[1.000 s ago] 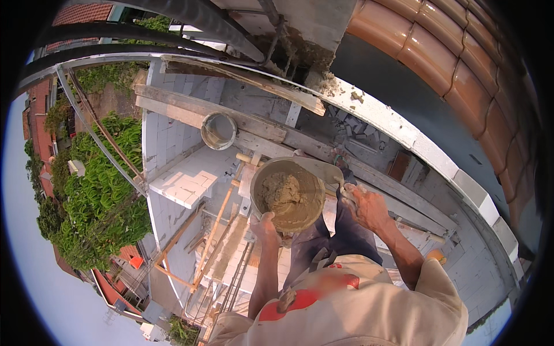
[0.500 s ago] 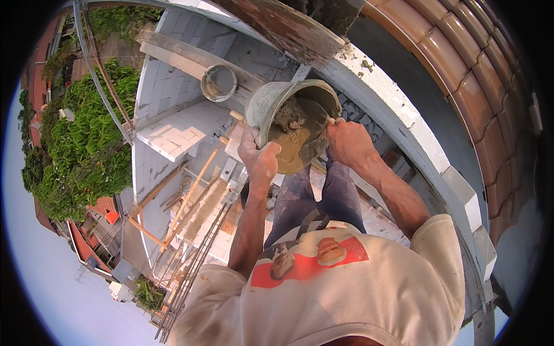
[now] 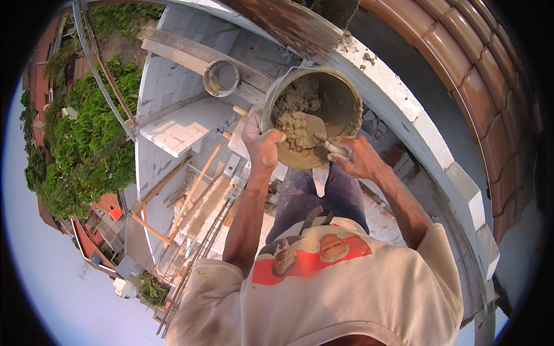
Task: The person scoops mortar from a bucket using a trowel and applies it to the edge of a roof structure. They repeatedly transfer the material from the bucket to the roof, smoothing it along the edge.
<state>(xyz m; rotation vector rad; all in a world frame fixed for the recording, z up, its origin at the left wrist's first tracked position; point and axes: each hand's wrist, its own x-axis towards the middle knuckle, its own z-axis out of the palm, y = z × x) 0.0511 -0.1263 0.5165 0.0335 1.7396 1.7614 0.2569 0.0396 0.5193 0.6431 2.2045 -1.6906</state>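
Note:
A bucket (image 3: 348,95) of wet mortar (image 3: 300,95) is held up in front of me, its mouth tipped toward me. My left hand (image 3: 262,143) is closed on its left rim, thumb over the edge. My right hand (image 3: 359,157) grips the handle of a trowel (image 3: 321,136) at the lower right of the bucket's mouth. On the trowel's blade sits a heap of mortar, and part of the blade is hidden under it.
A second bucket (image 3: 221,78) stands on a wooden plank (image 3: 173,47) at the far left. A white block wall top (image 3: 404,104) with mortar crumbs curves along the right, beside brown roof tiles (image 3: 456,34). Bamboo poles (image 3: 196,184) and rubble lie below.
The bucket has turned its mouth more toward me and shifted slightly right. My right hand has moved lower and the trowel now shows a heap of mortar on it.

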